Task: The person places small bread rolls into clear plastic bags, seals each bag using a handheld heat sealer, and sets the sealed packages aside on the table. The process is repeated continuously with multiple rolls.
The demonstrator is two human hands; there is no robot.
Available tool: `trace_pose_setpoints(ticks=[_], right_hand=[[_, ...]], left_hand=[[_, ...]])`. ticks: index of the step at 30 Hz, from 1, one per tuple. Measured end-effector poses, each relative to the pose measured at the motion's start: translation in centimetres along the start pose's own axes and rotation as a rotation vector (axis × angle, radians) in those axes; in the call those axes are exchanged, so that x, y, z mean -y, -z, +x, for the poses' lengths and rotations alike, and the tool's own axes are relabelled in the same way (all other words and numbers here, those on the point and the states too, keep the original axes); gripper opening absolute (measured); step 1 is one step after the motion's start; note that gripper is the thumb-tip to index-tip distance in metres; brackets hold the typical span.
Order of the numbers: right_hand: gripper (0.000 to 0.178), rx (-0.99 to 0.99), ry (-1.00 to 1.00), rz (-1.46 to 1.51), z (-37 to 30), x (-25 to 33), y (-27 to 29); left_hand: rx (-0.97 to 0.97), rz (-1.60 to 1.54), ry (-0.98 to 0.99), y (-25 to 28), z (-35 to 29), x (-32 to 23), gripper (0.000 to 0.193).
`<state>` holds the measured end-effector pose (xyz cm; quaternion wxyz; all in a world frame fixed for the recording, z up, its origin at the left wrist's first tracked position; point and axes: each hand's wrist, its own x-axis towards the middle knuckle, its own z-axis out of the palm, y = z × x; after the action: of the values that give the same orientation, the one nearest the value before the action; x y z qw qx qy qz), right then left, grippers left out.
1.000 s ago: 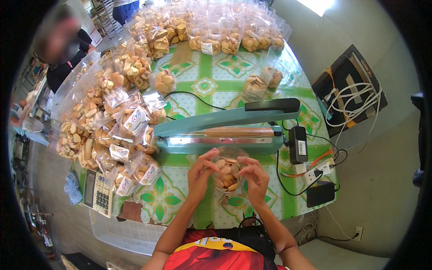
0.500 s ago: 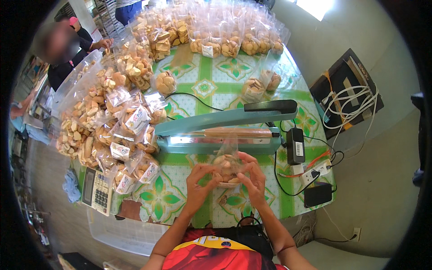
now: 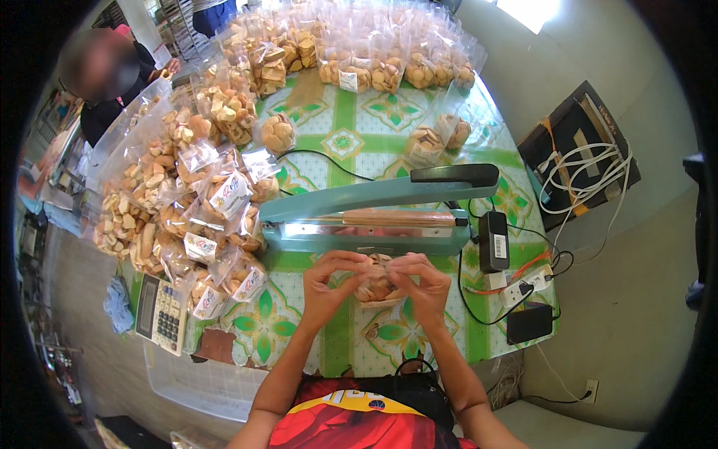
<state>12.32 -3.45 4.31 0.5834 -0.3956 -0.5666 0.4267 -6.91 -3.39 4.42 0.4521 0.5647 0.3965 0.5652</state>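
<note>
A clear plastic bag of small round biscuits (image 3: 378, 290) stands on the tablecloth just in front of the teal heat sealer (image 3: 441, 243). At its upper part, my left hand (image 3: 329, 288) pinches the plastic between thumb and fingers. My right hand (image 3: 422, 288) pinches the same bag from the other side, its fingertips close to the left ones. The sealer's long arm (image 3: 336, 196) is raised off the base, with a black grip at its right end. Fingers partly hide the bag's mouth.
Filled bags of bread pieces (image 3: 153, 187) crowd the table's left, and more bags (image 3: 366, 71) line the far side. A calculator (image 3: 161, 314) lies at the left edge. A black adapter (image 3: 493, 241), power strip (image 3: 526, 286) and cables sit at right. Another person (image 3: 112, 112) is at far left.
Both hands have moved up from the bag's sides to its upper plastic, and their fingertips have come closer together. The bag's top no longer stands up in front of the sealer.
</note>
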Motion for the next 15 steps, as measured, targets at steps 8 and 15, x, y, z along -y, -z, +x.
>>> trace_pose_setpoints(ticks=[8, 15], right_hand=[[0.013, 0.025, 0.065, -0.094, -0.3, 0.6, 0.9], [0.010, 0.017, -0.063, -0.077, -1.1, 1.3, 1.3]], left_hand=[[0.083, 0.112, -0.062, 0.2, 0.2, -0.7, 0.018], [0.100, 0.116, -0.079, 0.5, 0.3, -0.7, 0.018]])
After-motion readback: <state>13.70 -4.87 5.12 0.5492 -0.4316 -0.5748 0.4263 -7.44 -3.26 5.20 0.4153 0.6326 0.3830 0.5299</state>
